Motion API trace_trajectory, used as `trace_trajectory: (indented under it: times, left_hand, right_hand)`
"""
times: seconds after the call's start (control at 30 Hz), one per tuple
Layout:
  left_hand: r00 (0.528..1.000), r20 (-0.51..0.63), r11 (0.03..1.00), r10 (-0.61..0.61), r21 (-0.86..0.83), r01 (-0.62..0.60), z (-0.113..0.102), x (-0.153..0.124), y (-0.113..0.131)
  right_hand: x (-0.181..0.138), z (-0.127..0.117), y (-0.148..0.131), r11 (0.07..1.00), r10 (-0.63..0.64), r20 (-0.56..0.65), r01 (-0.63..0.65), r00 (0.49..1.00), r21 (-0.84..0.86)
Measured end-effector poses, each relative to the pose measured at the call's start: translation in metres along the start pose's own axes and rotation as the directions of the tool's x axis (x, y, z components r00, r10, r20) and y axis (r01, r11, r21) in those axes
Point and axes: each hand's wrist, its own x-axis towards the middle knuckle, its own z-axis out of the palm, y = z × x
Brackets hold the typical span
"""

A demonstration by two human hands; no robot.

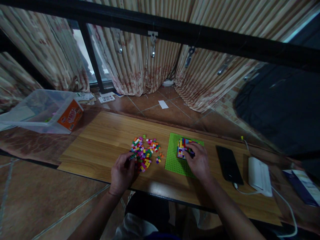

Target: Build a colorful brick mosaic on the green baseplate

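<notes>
A green baseplate lies on a low wooden table. On its far right part stands a small multicoloured brick build. My right hand rests on the plate, fingertips pressed against the build's right side. A loose pile of small coloured bricks lies left of the plate. My left hand sits at the pile's near left edge, fingers curled and pinching at bricks; whether one is held is unclear.
A black phone and a white power bank with a cable lie right of the plate. A clear plastic bin stands at the far left on the tiled floor. Curtains and a black rail are behind the table.
</notes>
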Motion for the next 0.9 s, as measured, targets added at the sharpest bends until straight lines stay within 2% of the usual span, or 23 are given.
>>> trace_trajectory:
  times: [0.47,0.9]
  left_hand:
    - [1.000,-0.004,1.000,0.014,-0.016,-0.014,0.0022,-0.0012,-0.0045]
    - [1.000,0.008,1.000,0.001,-0.031,-0.001,0.0008,-0.0008,-0.0006]
  right_hand:
    - [0.0012,0.0073,0.0011,0.997,0.016,-0.011,-0.015,1.000,0.070]
    - [0.0061,0.0001,0.0009,1.000,-0.028,0.050,0.028,0.998,-0.009]
